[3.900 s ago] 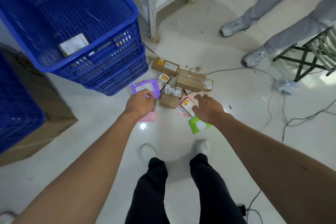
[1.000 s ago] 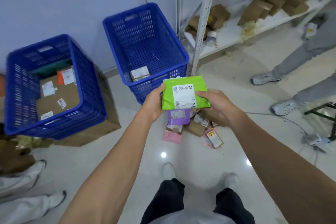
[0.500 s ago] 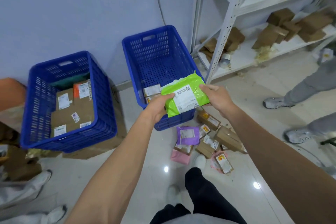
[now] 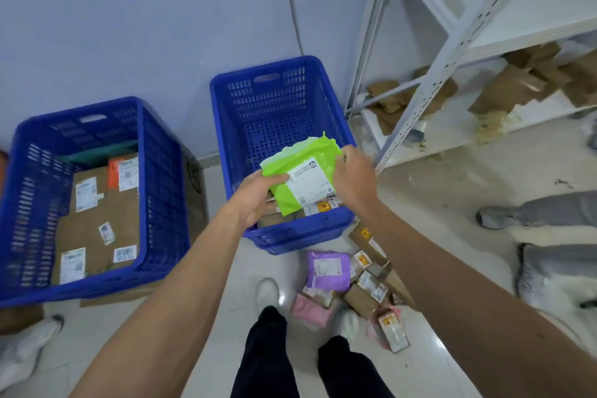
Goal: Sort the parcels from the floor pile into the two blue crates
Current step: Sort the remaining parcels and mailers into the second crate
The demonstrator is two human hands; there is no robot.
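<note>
I hold a green mailer bag (image 4: 298, 176) with a white label in both hands, above the near end of the right blue crate (image 4: 223, 126). My left hand (image 4: 258, 195) grips its left edge, my right hand (image 4: 353, 176) its right edge. Small parcels show in the crate beneath the bag. The left blue crate (image 4: 161, 178) holds a large cardboard box (image 4: 97, 220) with labels. The floor pile (image 4: 352, 284) lies by my feet: a purple mailer (image 4: 328, 270), a pink one (image 4: 308, 307) and several small brown boxes.
A white metal shelf unit (image 4: 429, 77) with brown boxes stands to the right of the crates. Other people's legs and shoes (image 4: 549, 213) are at the right edge, another shoe (image 4: 26, 346) at lower left. A cardboard box (image 4: 193, 191) sits under the left crate.
I picked the green mailer off the floor pile, raised it in both hands and moved it forward; it now hangs lower, over the right crate's near end.
</note>
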